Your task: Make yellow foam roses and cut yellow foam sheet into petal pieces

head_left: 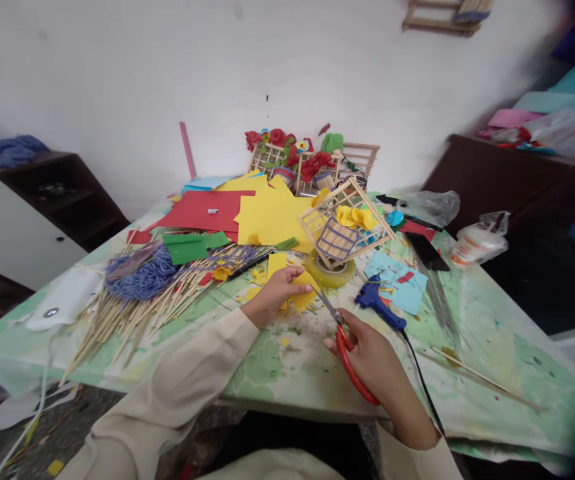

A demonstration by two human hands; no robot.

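Observation:
Between the thumb and fingers of my left hand [282, 291] is a piece of yellow paper [306, 283]. My right hand [367, 347] grips a pair of red-handled scissors [351, 367], whose blades point up and left and reach the paper's right edge. Yellow scraps lie on the table beneath the paper. Just behind my hands sits a roll of clear tape [334, 272], with a small stick frame [347, 223] bearing yellow flowers leaning over it. A blue glue gun [381, 305] lies to the right of the scissors.
Wooden sticks [127, 313] and blue yarn [142, 273] spread over the table's left side. Red paper [202, 212] and yellow sheets [270, 217] lie behind them. Finished frames with red flowers [314, 165] stand by the wall. At right are a phone [427, 250] and a white tub [474, 245].

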